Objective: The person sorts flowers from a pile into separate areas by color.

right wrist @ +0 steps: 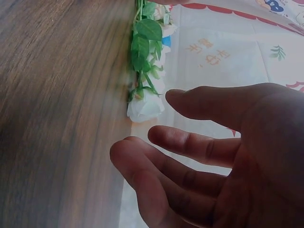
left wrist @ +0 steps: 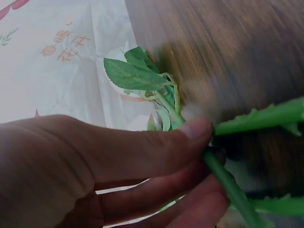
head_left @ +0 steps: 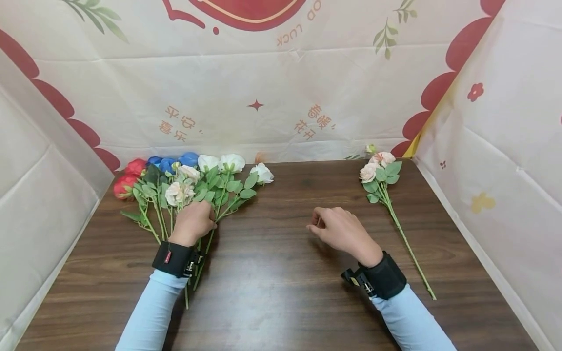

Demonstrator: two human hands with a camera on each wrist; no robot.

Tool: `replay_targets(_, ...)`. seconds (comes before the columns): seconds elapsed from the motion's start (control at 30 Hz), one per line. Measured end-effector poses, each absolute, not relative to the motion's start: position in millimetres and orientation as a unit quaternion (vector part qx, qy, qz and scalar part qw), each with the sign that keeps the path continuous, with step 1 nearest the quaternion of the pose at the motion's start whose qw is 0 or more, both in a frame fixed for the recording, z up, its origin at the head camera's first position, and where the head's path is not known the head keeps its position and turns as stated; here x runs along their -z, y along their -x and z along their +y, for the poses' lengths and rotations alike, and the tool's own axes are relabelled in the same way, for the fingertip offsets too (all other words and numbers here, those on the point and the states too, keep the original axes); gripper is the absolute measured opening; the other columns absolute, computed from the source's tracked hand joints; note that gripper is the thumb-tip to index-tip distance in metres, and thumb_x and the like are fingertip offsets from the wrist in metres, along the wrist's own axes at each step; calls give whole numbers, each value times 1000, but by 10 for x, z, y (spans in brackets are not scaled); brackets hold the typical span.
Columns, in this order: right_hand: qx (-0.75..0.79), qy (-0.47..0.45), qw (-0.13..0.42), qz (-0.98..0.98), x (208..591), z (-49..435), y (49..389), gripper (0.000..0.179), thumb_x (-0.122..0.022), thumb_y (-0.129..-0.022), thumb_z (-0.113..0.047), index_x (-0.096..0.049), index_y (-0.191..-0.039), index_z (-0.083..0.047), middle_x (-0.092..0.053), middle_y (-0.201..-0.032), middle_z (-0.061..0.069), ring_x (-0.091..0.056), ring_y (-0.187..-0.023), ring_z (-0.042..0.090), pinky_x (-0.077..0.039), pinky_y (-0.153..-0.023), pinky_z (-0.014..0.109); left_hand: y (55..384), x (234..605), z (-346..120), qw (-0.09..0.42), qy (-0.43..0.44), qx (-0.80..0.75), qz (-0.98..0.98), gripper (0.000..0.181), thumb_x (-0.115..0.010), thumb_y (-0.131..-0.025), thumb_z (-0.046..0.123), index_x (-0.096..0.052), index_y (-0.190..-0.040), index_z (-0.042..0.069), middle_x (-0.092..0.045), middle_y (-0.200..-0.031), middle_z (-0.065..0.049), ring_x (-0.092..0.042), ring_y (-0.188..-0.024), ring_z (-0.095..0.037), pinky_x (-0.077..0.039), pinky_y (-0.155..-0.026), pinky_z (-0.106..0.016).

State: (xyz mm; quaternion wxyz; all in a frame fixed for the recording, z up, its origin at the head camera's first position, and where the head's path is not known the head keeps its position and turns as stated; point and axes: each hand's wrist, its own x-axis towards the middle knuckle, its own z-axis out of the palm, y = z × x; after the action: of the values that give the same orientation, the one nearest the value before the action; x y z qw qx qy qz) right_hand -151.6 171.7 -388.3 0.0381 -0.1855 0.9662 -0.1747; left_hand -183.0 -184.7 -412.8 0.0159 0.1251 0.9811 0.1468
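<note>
My left hand [head_left: 193, 223] is over the stems of a flower bunch on the left of the table. In the left wrist view, its thumb and fingers pinch a green flower stem [left wrist: 227, 183] with leaves and a partly hidden white bloom. White roses [head_left: 231, 163] lie at the bunch's right side, pale cream flowers [head_left: 177, 193] in front, blue flowers [head_left: 167, 165] behind and red flowers [head_left: 125, 185] at the far left. My right hand [head_left: 341, 230] hovers above the middle right with loosely bent fingers, holding nothing. Right of it lies a pale pink flower stem [head_left: 406, 239].
The brown wooden table [head_left: 272, 287] is bordered by a printed white cloth [head_left: 246, 78] at the back and plain cloth walls at both sides. The pink stem's blooms [head_left: 371, 170] point to the back edge. Black bands [head_left: 386, 275] with small cameras circle both wrists.
</note>
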Motion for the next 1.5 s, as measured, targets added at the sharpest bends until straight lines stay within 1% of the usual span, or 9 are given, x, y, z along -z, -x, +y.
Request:
replay_targets(0.23,172,189,33,966,3886,1727,1518,15,-63,-90,-36,-63,-89,-20,-56,-68,-11,-50,-53,7,-41,-47,27,1813,4143,-1852,10,-126,-153,980,54,-73,-76,5,-28,-50,18,-13,-53,5,-15,-45,-11,-15,-44,-24)
replay_targets(0.47,173,186,36,966,3896,1729,1512,15,-63,-90,-35,-63,-89,-20,-55,-67,-11,-50,-52,7,-40,-47,27,1816,4099,-1869,-24,-140,-154,978,42,-51,-62,-10,-24,-49,20,-10,-55,6,-10,-50,-12,-11,-45,-24)
replay_targets(0.67,174,188,33,966,3902,1729,1512,15,-64,-90,-35,-63,-88,-21,-55,-67,-12,-50,-53,7,-41,-47,27,1785,4002,-1885,-35,-133,-152,979,39,-48,-62,-9,-27,-49,21,-13,-53,7,-15,-49,-13,-11,-44,-25)
replay_targets(0.83,173,190,31,966,3903,1730,1514,16,-63,-90,-37,-63,-88,-21,-55,-68,-12,-50,-53,6,-41,-47,26,1754,3900,-1893,-48,-125,-161,978,34,-58,-71,-3,-45,-48,18,-31,-48,6,-29,-45,-14,-21,-41,-26)
replay_targets(0.93,173,190,32,966,3902,1732,1513,16,-63,-90,-37,-63,-89,-21,-55,-68,-12,-50,-54,6,-41,-47,26,1729,3826,-1905,-56,-120,-170,976,17,-66,-79,5,-67,-64,14,-56,-60,2,-45,-49,-16,-35,-42,-30)
replay_targets(1.0,173,190,33,966,3901,1733,1512,16,-63,-90,-36,-64,-89,-20,-55,-68,-12,-50,-54,6,-41,-47,26,1704,3768,-1917,-62,-117,-179,975,10,-65,-81,6,-73,-76,11,-64,-70,-2,-51,-53,-17,-40,-46,-32)
replay_targets(1.07,173,190,33,966,3902,1735,1510,16,-63,-90,-36,-64,-89,-20,-55,-68,-12,-50,-53,6,-41,-47,26,1677,3715,-1933,-70,-113,-186,973,10,-65,-83,6,-74,-84,9,-67,-78,-4,-53,-55,-17,-42,-47,-33)
replay_targets(1.3,171,191,33,966,3907,1731,1507,16,-63,-90,-37,-64,-89,-20,-55,-68,-12,-50,-53,6,-41,-48,27,1652,3642,-1982,-72,-90,-208,971,11,-62,-85,7,-73,-86,9,-67,-79,-3,-48,-51,-16,-36,-44,-31)
replay_targets(1.5,172,193,34,965,3919,1723,1502,16,-63,-90,-36,-64,-88,-21,-56,-68,-12,-50,-54,6,-41,-48,27,1704,3696,-1956,-61,-99,-227,967,7,-66,-86,9,-73,-84,7,-66,-74,-2,-50,-52,-16,-39,-50,-31)
